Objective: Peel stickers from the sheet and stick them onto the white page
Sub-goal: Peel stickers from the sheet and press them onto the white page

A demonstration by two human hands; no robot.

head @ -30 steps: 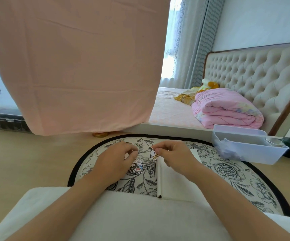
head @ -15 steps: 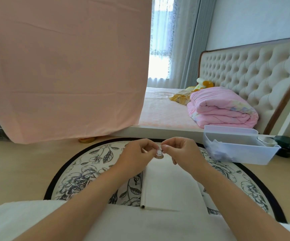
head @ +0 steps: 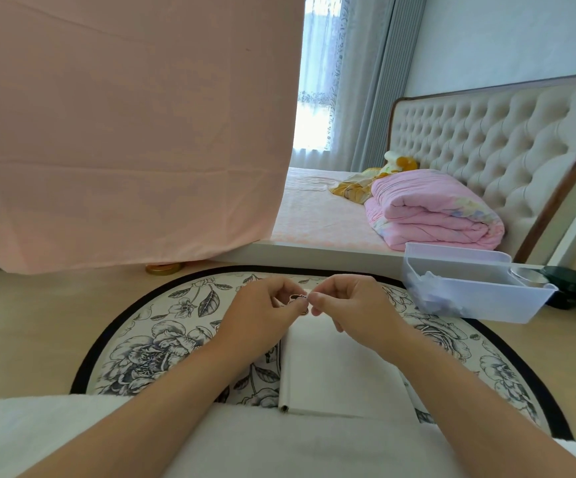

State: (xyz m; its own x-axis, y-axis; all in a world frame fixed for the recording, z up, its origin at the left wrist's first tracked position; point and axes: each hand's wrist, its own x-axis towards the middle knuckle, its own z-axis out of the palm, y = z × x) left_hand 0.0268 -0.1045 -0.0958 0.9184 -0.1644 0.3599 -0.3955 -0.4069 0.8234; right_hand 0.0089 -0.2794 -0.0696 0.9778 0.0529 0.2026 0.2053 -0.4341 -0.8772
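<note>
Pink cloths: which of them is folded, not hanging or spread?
The quilt on the bed, beside the headboard: it is folded into a thick bundle. The big sheet at the left hangs flat.

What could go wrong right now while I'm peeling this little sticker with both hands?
The small cartoon sticker, pinched between left hand and right hand, could crease or stick to itself. It hangs near the far edge of the white page; if dropped, it might land on the black-and-white floral rug.
</note>
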